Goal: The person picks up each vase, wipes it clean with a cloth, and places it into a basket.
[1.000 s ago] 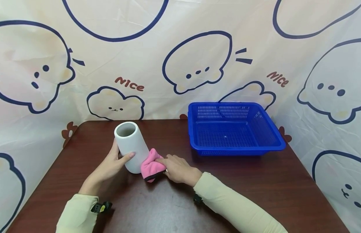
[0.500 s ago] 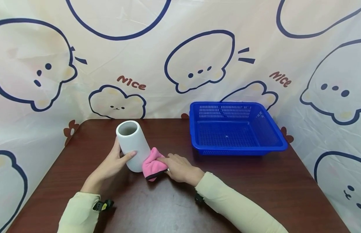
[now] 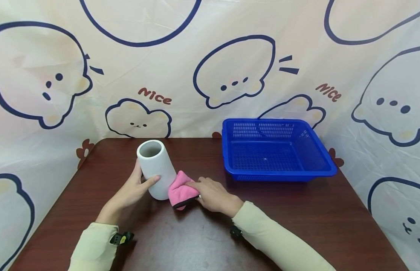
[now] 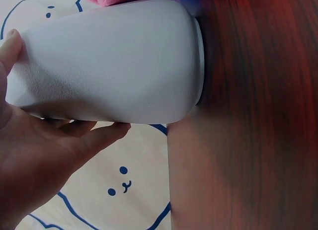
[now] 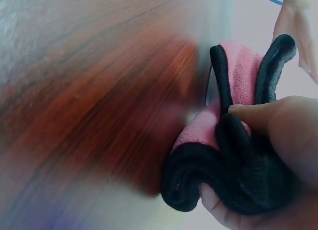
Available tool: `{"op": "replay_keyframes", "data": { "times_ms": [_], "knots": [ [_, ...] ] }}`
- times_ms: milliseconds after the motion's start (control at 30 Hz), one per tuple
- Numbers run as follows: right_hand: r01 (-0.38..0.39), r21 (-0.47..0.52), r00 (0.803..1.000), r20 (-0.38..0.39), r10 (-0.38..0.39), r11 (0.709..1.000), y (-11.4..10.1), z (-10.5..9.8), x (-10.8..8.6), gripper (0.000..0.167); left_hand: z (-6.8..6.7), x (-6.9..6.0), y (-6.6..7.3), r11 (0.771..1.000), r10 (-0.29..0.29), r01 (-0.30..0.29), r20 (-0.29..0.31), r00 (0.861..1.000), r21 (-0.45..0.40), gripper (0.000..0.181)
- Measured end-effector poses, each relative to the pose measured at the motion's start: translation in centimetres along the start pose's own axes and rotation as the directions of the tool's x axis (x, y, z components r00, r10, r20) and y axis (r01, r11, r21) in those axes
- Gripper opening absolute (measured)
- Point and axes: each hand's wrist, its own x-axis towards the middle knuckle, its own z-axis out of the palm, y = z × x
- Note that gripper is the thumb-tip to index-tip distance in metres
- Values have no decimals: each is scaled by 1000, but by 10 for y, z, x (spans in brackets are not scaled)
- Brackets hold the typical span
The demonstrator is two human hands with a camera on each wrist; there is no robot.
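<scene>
While the left hand [image 3: 128,194] grips a white vase [image 3: 159,169] on the brown table [image 3: 196,241], the right hand [image 3: 216,195] pinches a pink cloth [image 3: 182,190] against the vase's lower side; beyond, at right, sits a blue basket [image 3: 281,173] before a cartoon-printed backdrop [image 3: 196,120].

The tapered ceramic-looking vase [image 3: 159,171] is plain white; the soft fabric cloth [image 3: 182,190] is pink with black edging. The latticed plastic basket [image 3: 281,173] is deep blue, the wood-grained tabletop [image 3: 203,241] reddish brown, the long sleeves [image 3: 274,241] pale yellow-green. The cream backdrop sheet [image 3: 203,126] bears navy-outlined cartoon faces, brown flowers and red-brown "Nice" lettering.
</scene>
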Motion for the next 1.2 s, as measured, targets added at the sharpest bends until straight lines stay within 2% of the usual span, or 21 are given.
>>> {"op": "replay_keyframes", "data": {
  "times_ms": [467, 833, 1200],
  "knots": [
    [-6, 40, 999, -53, 8, 999, 4, -10, -10, 63, 0, 0, 1, 1000, -3, 3, 4, 1000, -5, 87],
    [8, 51, 994, -106, -3, 999, 5, -19, -11, 57, 0, -1, 2, 1000, -22, 22, 3, 1000, 0, 88],
    [10, 37, 990, -141, -5, 999, 4, -28, -13, 65, 0, 0, -2, 1000, 1, -1, 0, 1000, 5, 87]
  ]
}}
